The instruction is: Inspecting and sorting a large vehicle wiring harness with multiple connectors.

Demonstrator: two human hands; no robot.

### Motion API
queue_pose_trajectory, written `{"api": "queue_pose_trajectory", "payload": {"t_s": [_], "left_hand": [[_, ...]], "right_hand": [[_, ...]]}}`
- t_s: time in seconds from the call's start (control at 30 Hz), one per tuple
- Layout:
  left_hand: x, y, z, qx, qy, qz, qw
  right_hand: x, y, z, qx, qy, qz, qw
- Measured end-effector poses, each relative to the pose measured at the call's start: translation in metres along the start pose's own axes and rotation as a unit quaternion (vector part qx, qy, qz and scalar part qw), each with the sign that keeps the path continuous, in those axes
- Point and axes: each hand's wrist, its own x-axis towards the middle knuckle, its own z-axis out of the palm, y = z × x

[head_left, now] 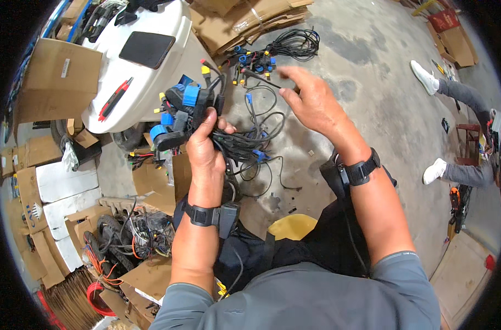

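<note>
My left hand (202,144) is closed around a bunch of black cables whose ends carry blue connectors (190,95) and yellow connectors (205,70). The looped lengths of these cables (245,144) hang below and to the right of that hand. To the right, my right hand (316,104) has its thumb against the end of a thin black cable lead (266,81), which points left with a reddish tip. Its forefinger is raised and slightly blurred. On the floor beyond lies another coiled cable bundle (297,44) with blue and yellow connectors.
A white rounded table (105,88) at the left bears a dark tablet (147,49) and a red-black cutter (116,99). Flattened cardboard (250,19) lies at the back. Boxes with tyres and wires (146,231) stand at lower left. Another person's legs (465,93) extend in from the right.
</note>
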Motion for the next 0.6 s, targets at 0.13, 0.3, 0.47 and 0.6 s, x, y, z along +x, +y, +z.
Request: {"api": "queue_pose_trajectory", "payload": {"t_s": [0.13,0.3,0.47,0.6], "left_hand": [[-0.001,0.005,-0.003,0.030,-0.018,0.004,0.999],[0.000,0.009,-0.003,0.022,-0.027,0.021,0.999],[-0.002,0.011,0.000,0.004,-0.010,0.026,1.000],[-0.003,0.014,-0.003,0.002,-0.040,0.028,0.999]], "right_hand": [[-0.002,0.004,-0.005,-0.002,0.004,0.017,1.000],[-0.007,0.008,-0.007,-0.014,-0.015,0.005,1.000],[-0.009,0.010,-0.006,-0.044,-0.047,0.014,0.998],[-0.011,0.013,-0.003,-0.067,-0.075,0.002,0.995]]}}
